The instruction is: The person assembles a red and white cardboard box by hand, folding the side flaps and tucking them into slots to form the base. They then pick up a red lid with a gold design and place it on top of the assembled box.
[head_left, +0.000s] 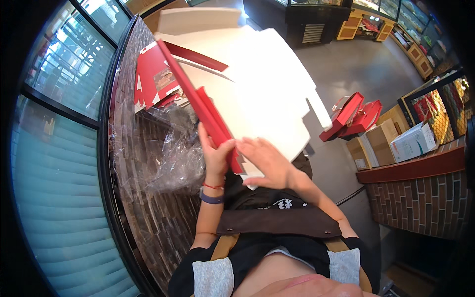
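A large, partly folded cardboard box (257, 94), white inside and red outside, tilts in front of me. Its red side wall stands up along the left edge. My left hand (215, 154) grips this red wall near its lower end, with the thumb on the inner side. The fingers of my right hand (264, 161) lie stretched out on the white panel at the lower corner, close to my left thumb. Glare washes out the middle of the white panel.
To the left, a ledge (148, 173) with a wood-strip pattern bears flat red cardboard pieces (148, 74) and crumpled clear plastic wrap (178, 153). On the right stand red boxes with handles (346, 116), a brown carton (382, 141) and a white carton (413, 142) above a brick-faced counter (420, 198).
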The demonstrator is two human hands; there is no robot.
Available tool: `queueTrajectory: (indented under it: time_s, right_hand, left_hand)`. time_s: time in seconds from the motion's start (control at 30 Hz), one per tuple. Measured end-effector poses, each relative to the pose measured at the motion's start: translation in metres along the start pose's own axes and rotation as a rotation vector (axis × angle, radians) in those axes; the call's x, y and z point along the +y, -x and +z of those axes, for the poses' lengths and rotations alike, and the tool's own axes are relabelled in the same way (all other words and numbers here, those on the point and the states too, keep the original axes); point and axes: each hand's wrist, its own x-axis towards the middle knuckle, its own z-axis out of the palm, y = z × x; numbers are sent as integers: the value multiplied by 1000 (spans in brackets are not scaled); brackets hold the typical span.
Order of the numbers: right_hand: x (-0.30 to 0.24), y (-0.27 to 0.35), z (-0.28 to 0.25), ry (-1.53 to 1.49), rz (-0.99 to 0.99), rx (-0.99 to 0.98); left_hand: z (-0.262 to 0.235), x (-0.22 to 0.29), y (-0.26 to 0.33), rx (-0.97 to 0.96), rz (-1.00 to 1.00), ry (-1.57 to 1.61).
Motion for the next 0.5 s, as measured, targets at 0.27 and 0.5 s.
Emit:
queueTrajectory:
  time_s: [0.27, 0.5]
  right_hand:
    - [60, 57, -5, 343, 391, -140]
    - [70, 75, -5, 341, 434, -157]
  left_hand:
    - [-93, -7, -23, 23, -183, -4]
    - [-114, -39, -25, 96, -183, 5]
